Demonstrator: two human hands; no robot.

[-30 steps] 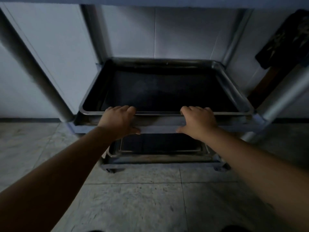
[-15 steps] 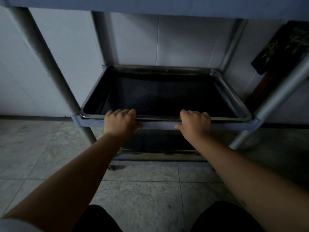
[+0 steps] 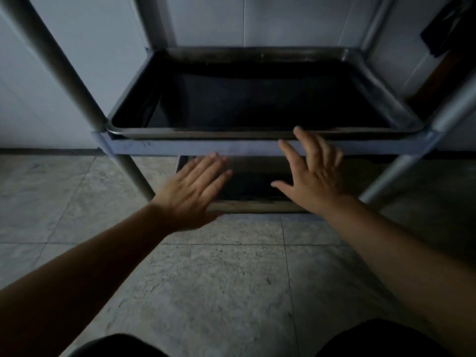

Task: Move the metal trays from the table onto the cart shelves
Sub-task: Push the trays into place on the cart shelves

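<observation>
Bare forearms, dark trousers (image 3: pixel 381 338)

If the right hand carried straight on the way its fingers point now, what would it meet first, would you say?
Probably the near rim of the metal tray on the cart shelf: the open right hand points up and forward at it, fingertips overlapping the rim in view. Depth is unclear.

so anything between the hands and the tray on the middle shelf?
Nothing visible. Both the left hand and right hand are open, just in front of the shelf rail, off the tray, with clear air between.
</observation>
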